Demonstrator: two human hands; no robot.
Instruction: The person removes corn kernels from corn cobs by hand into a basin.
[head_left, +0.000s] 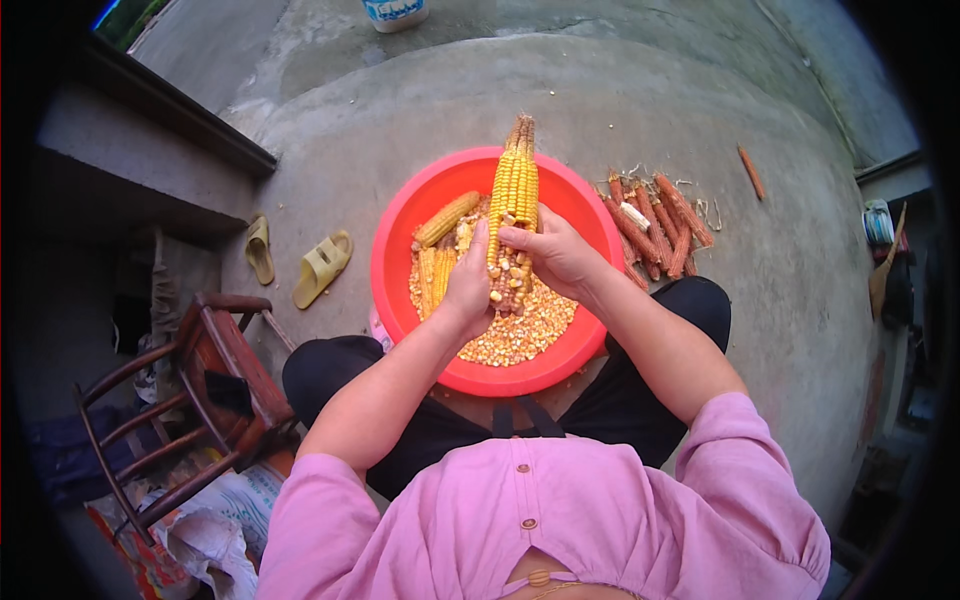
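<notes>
A partly shelled ear of corn (514, 184) is held upright over a red plastic basin (390, 300). My left hand (471, 281) grips its left side near the lower end, and my right hand (556, 251) holds the right side, thumb pressed on the kernels. The ear's lower part shows bare cob with some loose kernels on it; rows of yellow kernels cover its middle. Beneath my hands, loose corn kernels (517, 341) lie in the basin, with several more ears (448, 219) at its left. The basin stands between my knees.
Stripped red corncobs (660, 225) are piled right of the basin, and a single cob (751, 172) lies farther right. Yellow slippers (322, 268) are on the concrete floor at left. A wooden chair (225, 375) stands near sacks (217, 517) at lower left. A white bucket (396, 15) is at the top.
</notes>
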